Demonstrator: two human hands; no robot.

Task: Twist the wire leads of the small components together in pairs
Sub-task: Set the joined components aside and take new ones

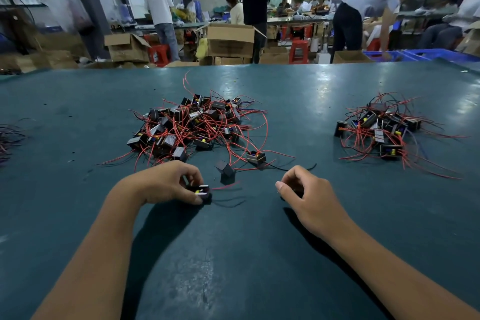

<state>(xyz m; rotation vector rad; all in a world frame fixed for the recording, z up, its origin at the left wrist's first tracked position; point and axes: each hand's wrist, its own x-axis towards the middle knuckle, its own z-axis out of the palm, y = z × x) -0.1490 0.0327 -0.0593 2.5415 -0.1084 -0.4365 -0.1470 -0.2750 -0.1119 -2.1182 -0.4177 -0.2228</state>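
My left hand (166, 183) grips a small black component (201, 193) with a yellow part, low over the green table (233, 254). Its red and black leads (228, 192) trail to the right, blurred. My right hand (304, 192) hovers to the right with fingers curled; something dark shows under the fingers, too hidden to tell what. A big pile of like components (194, 125) with red and black wires lies just beyond my hands. Two loose components (225, 169), (256, 158) sit between that pile and my hands.
A second, smaller pile of components (381, 132) lies at the right of the table. More wires (7, 140) poke in at the left edge. Beyond the table stand several people, cardboard boxes (230, 40), red stools and blue crates.
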